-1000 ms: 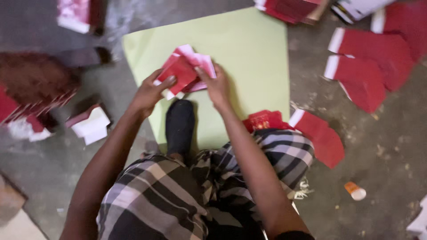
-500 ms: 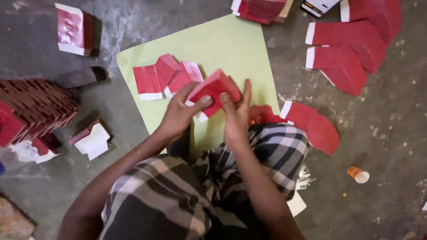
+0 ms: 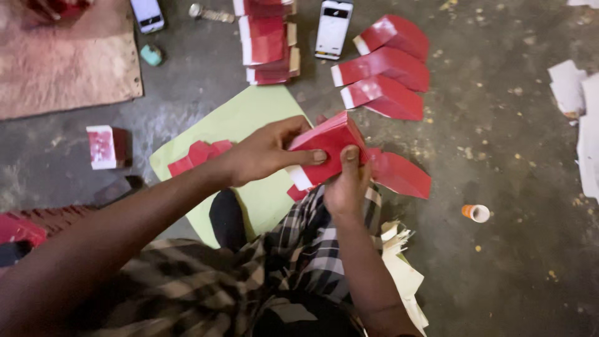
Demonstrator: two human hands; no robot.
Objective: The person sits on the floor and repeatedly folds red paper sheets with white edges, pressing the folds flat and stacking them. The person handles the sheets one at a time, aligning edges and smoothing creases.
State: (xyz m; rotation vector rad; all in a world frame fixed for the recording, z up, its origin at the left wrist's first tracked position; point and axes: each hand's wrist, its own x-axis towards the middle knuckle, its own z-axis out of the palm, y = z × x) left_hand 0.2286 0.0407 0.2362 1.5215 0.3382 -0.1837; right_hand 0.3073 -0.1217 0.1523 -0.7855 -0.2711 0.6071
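Observation:
Both hands hold a folded red paper piece (image 3: 329, 145) with a white edge, lifted above my lap. My left hand (image 3: 265, 153) grips it from the left, fingers across its front. My right hand (image 3: 347, 187) pinches it from below, thumb on its face. Beneath lies a light green sheet (image 3: 249, 128) on the floor, with flat red cut pieces (image 3: 198, 156) on its left part. Another red folded piece (image 3: 402, 176) lies just right of my hands.
Three red folded pieces (image 3: 387, 68) lie fanned at the top right, beside a white phone-like device (image 3: 332, 28) and a stack of red pieces (image 3: 265, 40). A small red box (image 3: 103, 146) stands left. An orange cap (image 3: 475, 213) and paper scraps (image 3: 402, 268) lie right of my checked-cloth lap.
The view has swung, shifting the green sheet left and down. Both hands have lifted the red piece higher and turned it; the flat red pieces stay on the sheet.

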